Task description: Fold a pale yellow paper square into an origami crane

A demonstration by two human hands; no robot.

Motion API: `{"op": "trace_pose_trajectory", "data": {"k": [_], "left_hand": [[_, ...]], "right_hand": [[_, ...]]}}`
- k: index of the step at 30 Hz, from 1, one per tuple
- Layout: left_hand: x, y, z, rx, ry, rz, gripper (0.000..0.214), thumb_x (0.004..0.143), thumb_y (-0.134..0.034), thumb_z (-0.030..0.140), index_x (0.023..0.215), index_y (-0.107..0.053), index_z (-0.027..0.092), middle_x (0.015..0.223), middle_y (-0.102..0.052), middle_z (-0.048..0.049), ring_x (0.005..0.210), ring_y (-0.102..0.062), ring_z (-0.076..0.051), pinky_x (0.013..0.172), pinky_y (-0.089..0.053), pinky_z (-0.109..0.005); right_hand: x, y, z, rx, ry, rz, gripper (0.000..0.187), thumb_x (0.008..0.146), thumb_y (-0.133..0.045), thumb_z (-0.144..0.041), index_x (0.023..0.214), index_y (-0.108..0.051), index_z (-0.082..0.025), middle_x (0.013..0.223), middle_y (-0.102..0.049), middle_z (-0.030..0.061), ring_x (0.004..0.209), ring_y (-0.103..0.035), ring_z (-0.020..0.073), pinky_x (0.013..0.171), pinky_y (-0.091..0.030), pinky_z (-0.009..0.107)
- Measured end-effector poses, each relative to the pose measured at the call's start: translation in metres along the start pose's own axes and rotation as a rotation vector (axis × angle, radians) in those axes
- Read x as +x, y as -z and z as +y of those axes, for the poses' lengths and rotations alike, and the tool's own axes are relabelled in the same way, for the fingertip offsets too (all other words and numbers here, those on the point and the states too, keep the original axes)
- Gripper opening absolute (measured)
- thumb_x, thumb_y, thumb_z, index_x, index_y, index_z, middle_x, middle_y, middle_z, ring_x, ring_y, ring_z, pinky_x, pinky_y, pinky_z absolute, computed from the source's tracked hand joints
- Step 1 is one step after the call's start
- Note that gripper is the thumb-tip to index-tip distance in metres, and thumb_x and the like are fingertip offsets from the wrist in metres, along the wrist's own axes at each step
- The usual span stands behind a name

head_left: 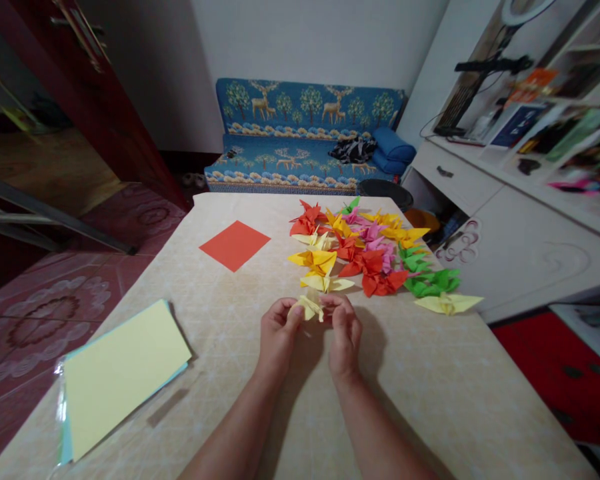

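A pale yellow folded paper crane (309,308) is held just above the table. My left hand (280,325) pinches its left side between thumb and fingers. At the crane's right end, the curled fingers of my right hand (345,333) grip its edge; the exact contact of those fingertips is partly hidden. Just beyond my hands lie finished paper cranes, among them a pale yellow one (327,283), an orange-yellow one (314,261), red ones (375,272) and green ones (433,283). Farther right rests another pale yellow crane (449,304).
A square of red paper (235,245) lies flat at the far left of the table (220,347). Nearer, a stack of pale yellow and blue sheets (125,377) sits by the left edge. Behind stands a blue patterned sofa (300,150); a white cabinet (520,233) is at right.
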State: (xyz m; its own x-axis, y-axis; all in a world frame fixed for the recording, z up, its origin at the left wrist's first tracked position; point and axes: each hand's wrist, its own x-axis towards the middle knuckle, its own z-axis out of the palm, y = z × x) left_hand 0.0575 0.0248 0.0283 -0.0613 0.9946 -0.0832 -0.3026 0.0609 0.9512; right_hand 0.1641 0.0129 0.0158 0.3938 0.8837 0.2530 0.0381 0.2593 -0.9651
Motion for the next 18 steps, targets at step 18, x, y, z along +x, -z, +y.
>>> {"op": "trace_pose_trajectory", "data": {"k": [18], "left_hand": [[0.0068, 0.0068, 0.0032, 0.138, 0.080, -0.013, 0.031, 0.068, -0.069, 0.038, 0.088, -0.061, 0.016, 0.059, -0.061, 0.0027, 0.043, -0.046, -0.006, 0.042, -0.034, -0.016]], "right_hand": [[0.0090, 0.0026, 0.0030, 0.171, -0.255, 0.100, 0.022, 0.071, -0.064, -0.027, 0.090, -0.061, -0.016, 0.057, -0.050, -0.0065, 0.044, -0.042, 0.0069, 0.042, -0.038, 0.018]]}}
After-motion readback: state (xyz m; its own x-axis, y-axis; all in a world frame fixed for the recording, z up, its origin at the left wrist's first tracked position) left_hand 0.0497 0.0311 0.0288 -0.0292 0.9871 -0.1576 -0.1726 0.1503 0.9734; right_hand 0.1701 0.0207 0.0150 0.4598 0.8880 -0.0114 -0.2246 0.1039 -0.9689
